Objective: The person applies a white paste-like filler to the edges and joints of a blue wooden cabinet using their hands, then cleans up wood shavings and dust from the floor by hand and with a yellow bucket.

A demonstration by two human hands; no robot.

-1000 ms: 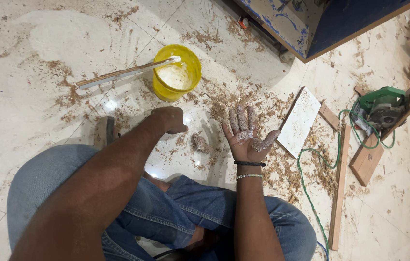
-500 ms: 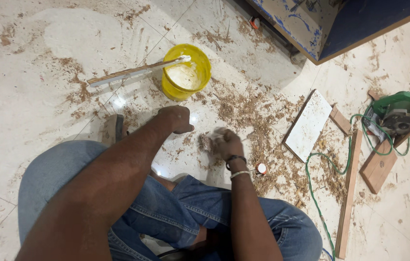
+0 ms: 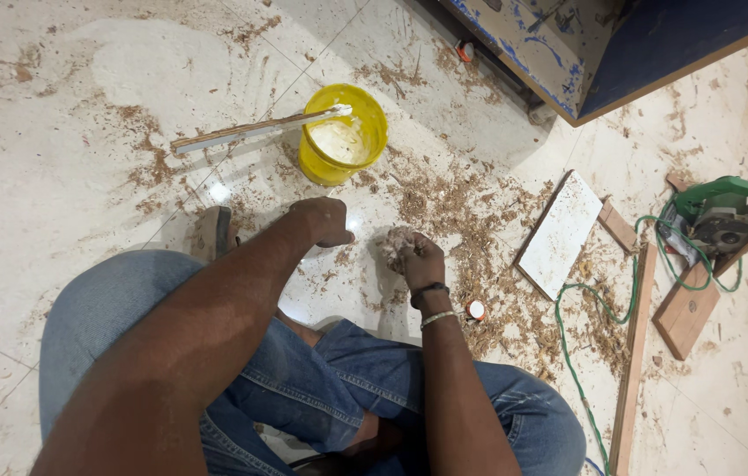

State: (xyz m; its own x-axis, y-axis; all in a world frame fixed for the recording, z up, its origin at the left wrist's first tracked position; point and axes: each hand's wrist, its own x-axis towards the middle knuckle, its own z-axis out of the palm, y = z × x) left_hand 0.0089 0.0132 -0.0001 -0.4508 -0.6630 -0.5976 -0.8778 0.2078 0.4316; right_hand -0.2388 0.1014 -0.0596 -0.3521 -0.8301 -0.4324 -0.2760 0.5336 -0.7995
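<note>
I sit on a pale tiled floor [image 3: 56, 159] strewn with sawdust. My right hand [image 3: 416, 260] is closed around a pale clump of sawdust [image 3: 394, 242], held just above the floor in front of my knees. My left hand [image 3: 328, 220] rests as a closed fist on the floor a little to the left, holding nothing that I can see. Beyond both hands stands a yellow tub [image 3: 342, 134] of whitish paste with a long wooden stick [image 3: 241, 133] lying across its rim.
A white laminate board [image 3: 561, 234] lies right of my hands. Further right are wooden strips [image 3: 634, 353], a green power saw [image 3: 719, 214] with its green cord [image 3: 568, 344], and a small red-and-white cap [image 3: 476, 309]. A blue-sided cabinet [image 3: 621, 44] stands at top right.
My right hand was open, palm up with spread fingers; it turned over, dropped towards the floor and closed on a clump of sawdust. My left fist stayed put.
</note>
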